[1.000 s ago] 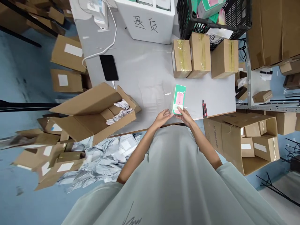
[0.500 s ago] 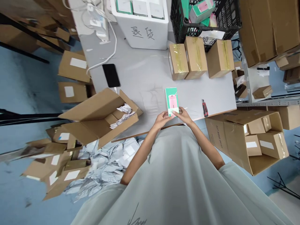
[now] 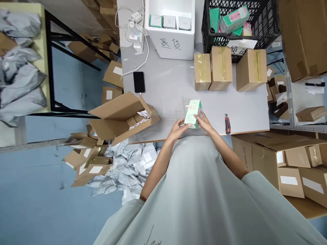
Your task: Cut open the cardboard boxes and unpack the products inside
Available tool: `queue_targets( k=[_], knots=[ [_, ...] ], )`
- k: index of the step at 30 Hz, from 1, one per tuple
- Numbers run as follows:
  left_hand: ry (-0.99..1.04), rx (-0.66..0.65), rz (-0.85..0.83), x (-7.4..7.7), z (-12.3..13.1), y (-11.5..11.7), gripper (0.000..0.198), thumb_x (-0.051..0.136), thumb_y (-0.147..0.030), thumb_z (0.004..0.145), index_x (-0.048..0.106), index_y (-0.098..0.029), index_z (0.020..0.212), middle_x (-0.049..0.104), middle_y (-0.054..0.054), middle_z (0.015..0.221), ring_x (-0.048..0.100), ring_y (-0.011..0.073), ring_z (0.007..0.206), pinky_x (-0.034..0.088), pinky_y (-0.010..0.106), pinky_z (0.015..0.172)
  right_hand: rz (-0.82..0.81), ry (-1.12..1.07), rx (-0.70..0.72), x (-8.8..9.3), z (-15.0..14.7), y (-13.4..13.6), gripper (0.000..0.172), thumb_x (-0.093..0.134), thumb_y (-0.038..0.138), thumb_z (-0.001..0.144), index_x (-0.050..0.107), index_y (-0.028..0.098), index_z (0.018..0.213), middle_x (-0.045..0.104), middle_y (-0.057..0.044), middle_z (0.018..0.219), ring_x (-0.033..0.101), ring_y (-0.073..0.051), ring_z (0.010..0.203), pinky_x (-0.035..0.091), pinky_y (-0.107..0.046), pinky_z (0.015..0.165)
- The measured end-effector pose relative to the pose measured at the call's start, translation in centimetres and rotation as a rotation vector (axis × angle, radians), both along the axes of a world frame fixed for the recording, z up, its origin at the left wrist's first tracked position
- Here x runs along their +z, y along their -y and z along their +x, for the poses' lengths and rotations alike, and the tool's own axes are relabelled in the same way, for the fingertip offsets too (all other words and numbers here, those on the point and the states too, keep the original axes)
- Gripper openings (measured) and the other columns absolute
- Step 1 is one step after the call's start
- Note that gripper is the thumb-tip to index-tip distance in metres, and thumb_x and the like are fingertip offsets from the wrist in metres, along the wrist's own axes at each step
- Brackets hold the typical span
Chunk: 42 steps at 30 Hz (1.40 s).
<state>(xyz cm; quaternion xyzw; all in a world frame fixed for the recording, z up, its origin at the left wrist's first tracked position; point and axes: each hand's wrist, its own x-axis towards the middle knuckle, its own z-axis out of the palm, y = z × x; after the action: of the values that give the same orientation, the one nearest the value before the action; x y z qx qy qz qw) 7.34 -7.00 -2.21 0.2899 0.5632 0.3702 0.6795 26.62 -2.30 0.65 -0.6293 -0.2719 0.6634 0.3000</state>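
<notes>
A green and white product box (image 3: 193, 111) with a pink print is held over the front edge of the table, tilted so that a side and its lower end show. My left hand (image 3: 178, 129) grips its lower left corner, thumb on the front. On the right side, my right hand (image 3: 203, 121) is closed round the box with the thumb across its face. To the right lies a red and black box cutter (image 3: 227, 124) on the table. An open cardboard box (image 3: 125, 119) with crumpled paper inside stands to the left.
Three taped cartons (image 3: 220, 69) stand behind my hands. Behind them are a white bin (image 3: 170, 44) and a black crate (image 3: 212, 40), both holding product boxes. A phone (image 3: 139, 82) lies at the left. A big open carton (image 3: 265, 163) stands at the right, grey mailing bags (image 3: 127, 166) on the floor.
The product box has turned in my hands from its pink picture face to a paler side, and now leans right. My head view has shifted left, bringing a shelf of grey bags into sight.
</notes>
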Motion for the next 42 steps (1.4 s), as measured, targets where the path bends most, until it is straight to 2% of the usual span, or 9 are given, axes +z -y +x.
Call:
queue_targets(
  k=[6, 12, 19, 23, 26, 32, 37, 40, 42],
  knots=[
    [-0.117, 0.017, 0.103, 0.2, 1.4, 0.1, 0.081, 0.099, -0.06, 0.076, 0.068, -0.02, 0.139, 0.071, 0.017, 0.151, 0.077, 0.0259, 0.107, 0.071, 0.042, 0.085, -0.411, -0.491, -0.123, 0.3, 0.9, 0.2, 0.037, 0.06, 0.046, 0.115, 0.058, 0.019, 0.141, 0.083, -0.012, 0.109, 0.084, -0.024, 0.088, 0.075, -0.041, 0.084],
    [-0.25, 0.014, 0.092, -1.6, 2.5, -0.8, 0.07, 0.097, -0.055, 0.074, 0.071, -0.018, 0.127, 0.075, 0.017, 0.143, 0.077, 0.0266, 0.106, 0.068, 0.045, 0.093, -0.568, -0.476, -0.125, -1.2, 2.3, 0.2, 0.037, 0.051, 0.053, 0.118, 0.058, 0.022, 0.137, 0.08, -0.01, 0.107, 0.082, -0.021, 0.084, 0.073, -0.034, 0.071],
    [-0.013, 0.073, -0.022, -1.0, 2.9, 0.1, 0.073, 0.101, -0.055, 0.076, 0.069, -0.023, 0.133, 0.071, 0.016, 0.152, 0.074, 0.0328, 0.132, 0.064, 0.05, 0.112, -0.461, -0.491, -0.048, -1.0, 3.6, 0.4, 0.031, 0.043, 0.042, 0.119, 0.068, 0.023, 0.123, 0.077, -0.001, 0.084, 0.077, -0.017, 0.07, 0.068, -0.025, 0.067],
    [0.294, 0.107, -0.089, -0.1, 3.3, 0.5, 0.075, 0.099, -0.063, 0.079, 0.07, -0.027, 0.138, 0.072, 0.014, 0.152, 0.07, 0.0353, 0.142, 0.062, 0.054, 0.116, -0.362, -0.615, -0.037, -0.1, 3.9, 0.1, 0.029, 0.044, 0.037, 0.117, 0.068, 0.024, 0.128, 0.081, -0.002, 0.09, 0.08, -0.019, 0.079, 0.07, -0.028, 0.075],
    [0.39, 0.095, -0.088, 0.6, 3.2, 0.4, 0.073, 0.087, -0.077, 0.087, 0.073, -0.027, 0.139, 0.068, 0.014, 0.16, 0.064, 0.0389, 0.15, 0.06, 0.057, 0.119, -0.325, -0.644, -0.008, 0.3, 3.8, 0.0, 0.028, 0.047, 0.037, 0.117, 0.066, 0.024, 0.134, 0.083, -0.002, 0.097, 0.082, -0.019, 0.085, 0.072, -0.03, 0.081],
    [0.143, 0.168, -0.004, 0.8, 2.8, 0.1, 0.083, 0.088, -0.067, 0.09, 0.059, -0.039, 0.163, 0.05, 0.008, 0.179, 0.051, 0.0364, 0.164, 0.057, 0.054, 0.123, -0.453, -0.524, 0.029, 0.7, 3.1, 0.1, 0.033, 0.046, 0.045, 0.12, 0.066, 0.023, 0.134, 0.084, -0.004, 0.095, 0.083, -0.02, 0.078, 0.073, -0.032, 0.077],
    [-0.075, 0.084, 0.158, -1.0, 3.1, -0.1, 0.072, 0.093, -0.059, 0.082, 0.074, -0.024, 0.142, 0.069, 0.015, 0.158, 0.067, 0.0353, 0.147, 0.057, 0.05, 0.123, -0.56, -0.44, 0.033, -0.5, 2.6, 0.3, 0.049, 0.039, 0.054, 0.12, 0.066, 0.016, 0.134, 0.085, -0.014, 0.098, 0.085, -0.024, 0.082, 0.072, -0.034, 0.073],
    [-0.175, 0.076, 0.208, -2.0, 3.6, -0.5, 0.071, 0.093, -0.056, 0.08, 0.074, -0.019, 0.138, 0.074, 0.018, 0.149, 0.073, 0.0346, 0.137, 0.057, 0.05, 0.123, -0.484, -0.239, 0.135, -1.8, 3.5, 0.2, 0.051, 0.051, 0.061, 0.116, 0.072, 0.015, 0.12, 0.085, -0.015, 0.09, 0.084, -0.025, 0.076, 0.07, -0.031, 0.069],
    [-0.216, 0.075, 0.218, -2.2, 4.0, -0.6, 0.07, 0.091, -0.054, 0.082, 0.073, -0.019, 0.14, 0.072, 0.019, 0.151, 0.073, 0.0354, 0.134, 0.061, 0.05, 0.117, -0.337, -0.028, 0.166, -2.5, 4.6, 0.2, 0.041, 0.066, 0.058, 0.11, 0.074, 0.018, 0.108, 0.082, -0.011, 0.081, 0.081, -0.022, 0.072, 0.068, -0.028, 0.069]
  ],
)
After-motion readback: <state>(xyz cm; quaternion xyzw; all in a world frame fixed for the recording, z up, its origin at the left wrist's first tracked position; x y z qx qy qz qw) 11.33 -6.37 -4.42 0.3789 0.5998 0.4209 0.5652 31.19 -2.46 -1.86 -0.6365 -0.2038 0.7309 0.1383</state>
